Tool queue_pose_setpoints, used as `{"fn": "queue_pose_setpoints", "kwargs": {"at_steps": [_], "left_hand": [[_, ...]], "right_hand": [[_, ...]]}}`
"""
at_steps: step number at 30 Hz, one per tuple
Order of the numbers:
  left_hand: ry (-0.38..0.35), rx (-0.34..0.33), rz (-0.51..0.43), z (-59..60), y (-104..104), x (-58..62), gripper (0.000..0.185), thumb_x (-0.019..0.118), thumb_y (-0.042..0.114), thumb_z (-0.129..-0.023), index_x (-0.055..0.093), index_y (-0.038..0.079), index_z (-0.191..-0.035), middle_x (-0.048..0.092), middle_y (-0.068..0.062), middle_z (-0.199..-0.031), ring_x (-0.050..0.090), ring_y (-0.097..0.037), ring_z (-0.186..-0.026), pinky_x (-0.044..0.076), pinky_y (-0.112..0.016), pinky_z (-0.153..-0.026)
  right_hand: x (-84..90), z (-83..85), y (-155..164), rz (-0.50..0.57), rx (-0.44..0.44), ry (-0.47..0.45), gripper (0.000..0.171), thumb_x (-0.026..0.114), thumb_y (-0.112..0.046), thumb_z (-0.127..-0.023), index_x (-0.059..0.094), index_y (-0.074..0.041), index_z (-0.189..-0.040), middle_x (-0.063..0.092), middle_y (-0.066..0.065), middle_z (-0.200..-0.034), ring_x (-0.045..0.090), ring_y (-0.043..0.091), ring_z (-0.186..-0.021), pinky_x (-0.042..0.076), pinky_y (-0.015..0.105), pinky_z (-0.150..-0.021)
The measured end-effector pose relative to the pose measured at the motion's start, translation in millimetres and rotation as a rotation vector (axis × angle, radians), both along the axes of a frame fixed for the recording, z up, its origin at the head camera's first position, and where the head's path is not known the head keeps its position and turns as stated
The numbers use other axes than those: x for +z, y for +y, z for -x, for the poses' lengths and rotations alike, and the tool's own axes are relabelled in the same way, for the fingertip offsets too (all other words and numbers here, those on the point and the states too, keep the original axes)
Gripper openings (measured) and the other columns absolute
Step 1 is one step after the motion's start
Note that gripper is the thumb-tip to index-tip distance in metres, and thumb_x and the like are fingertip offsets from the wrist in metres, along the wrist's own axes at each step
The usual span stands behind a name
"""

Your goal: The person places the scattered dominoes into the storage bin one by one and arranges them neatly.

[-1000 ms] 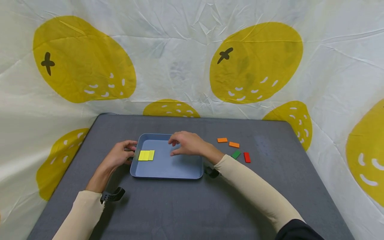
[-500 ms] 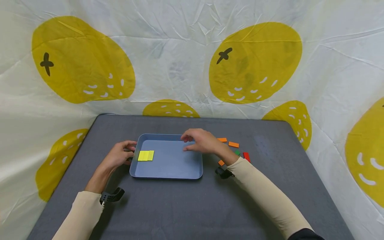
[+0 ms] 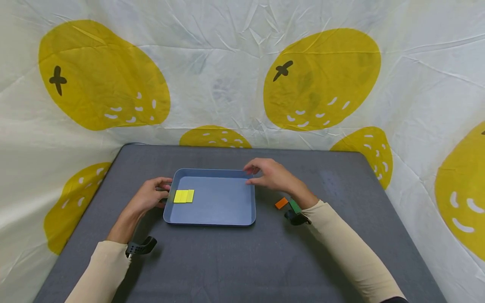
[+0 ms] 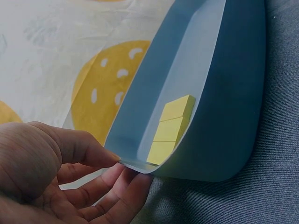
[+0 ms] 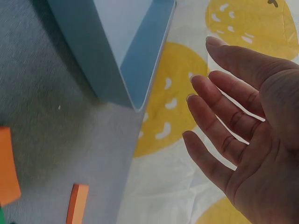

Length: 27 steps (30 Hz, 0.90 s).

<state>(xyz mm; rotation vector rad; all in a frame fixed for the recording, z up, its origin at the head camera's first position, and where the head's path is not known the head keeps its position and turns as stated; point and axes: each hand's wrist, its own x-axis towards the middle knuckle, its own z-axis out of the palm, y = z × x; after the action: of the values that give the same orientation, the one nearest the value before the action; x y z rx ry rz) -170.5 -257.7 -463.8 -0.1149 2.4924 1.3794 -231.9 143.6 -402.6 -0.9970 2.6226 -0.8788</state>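
A blue tray (image 3: 210,222) lies flat on the grey table, with three yellow blocks (image 3: 184,196) in a row near its left wall. My left hand (image 3: 152,195) pinches the tray's left rim; in the left wrist view the thumb (image 4: 77,148) lies on the rim of the tray (image 4: 233,116) and the fingers curl beneath, close to the yellow blocks (image 4: 171,128). My right hand (image 3: 270,175) hovers open and empty by the tray's far right corner. The right wrist view shows its palm (image 5: 243,140) with spread fingers beside the tray corner (image 5: 100,65).
An orange block (image 3: 281,203) and a green block (image 3: 294,205) lie on the table beside my right wrist. Two orange blocks (image 5: 77,203) (image 5: 6,171) show in the right wrist view. A cloth printed with yellow fruit surrounds the table.
My right hand has moved right, from over the tray's middle to its far right corner. It now covers the spot where the loose blocks lay. The left hand has kept its hold.
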Motion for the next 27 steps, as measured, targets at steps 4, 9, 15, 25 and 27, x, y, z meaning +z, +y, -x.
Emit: {"fn": "queue_pose_setpoints", "kwargs": {"at_steps": [4,9,15,25,27], "left_hand": [[-0.003,0.007,0.006,-0.4,1,0.0,0.051,0.053,0.001,-0.1,0.043,-0.004,-0.15,0.051,-0.029,-0.132,0.056,-0.042,-0.115,0.061,-0.047,-0.078],[-0.008,0.017,0.004,-1.0,1,0.3,0.051,0.053,0.001,-0.1,0.043,-0.003,-0.15,0.051,-0.029,-0.132,0.056,-0.041,-0.115,0.061,-0.047,-0.078],[-0.003,0.017,0.006,-0.6,1,0.3,0.05,0.053,0.001,-0.1,0.043,-0.003,-0.149,0.051,-0.03,-0.132,0.056,-0.042,-0.114,0.061,-0.047,-0.077],[0.005,0.013,-0.003,-0.4,1,-0.1,0.05,0.052,0.0,-0.1,0.043,-0.004,-0.149,0.05,-0.03,-0.132,0.057,-0.042,-0.113,0.061,-0.047,-0.076],[0.006,0.012,-0.003,-0.3,1,0.0,0.05,0.052,0.0,-0.1,0.043,-0.004,-0.149,0.051,-0.03,-0.132,0.056,-0.042,-0.114,0.061,-0.047,-0.076]], "right_hand": [[-1.1,-0.1,12,0.011,-0.013,0.011,0.039,0.08,-0.023,-0.089,0.068,-0.008,-0.123,0.072,0.011,-0.118,0.066,0.027,-0.109,0.053,0.044,-0.095],[-4.3,-0.5,27,0.037,-0.029,0.03,0.038,0.08,-0.02,-0.088,0.068,-0.005,-0.122,0.071,0.011,-0.118,0.066,0.028,-0.107,0.054,0.047,-0.093],[-10.3,-1.3,42,0.064,-0.05,0.037,0.037,0.08,-0.017,-0.089,0.068,-0.003,-0.122,0.071,0.011,-0.117,0.066,0.031,-0.105,0.053,0.052,-0.092],[-24.8,0.6,66,0.092,-0.121,0.002,0.036,0.079,-0.01,-0.088,0.069,-0.004,-0.121,0.071,0.016,-0.114,0.066,0.035,-0.103,0.052,0.055,-0.092],[-28.5,2.1,71,0.094,-0.128,0.005,0.035,0.079,-0.008,-0.088,0.068,-0.002,-0.121,0.071,0.017,-0.113,0.066,0.036,-0.103,0.052,0.056,-0.092]]}}
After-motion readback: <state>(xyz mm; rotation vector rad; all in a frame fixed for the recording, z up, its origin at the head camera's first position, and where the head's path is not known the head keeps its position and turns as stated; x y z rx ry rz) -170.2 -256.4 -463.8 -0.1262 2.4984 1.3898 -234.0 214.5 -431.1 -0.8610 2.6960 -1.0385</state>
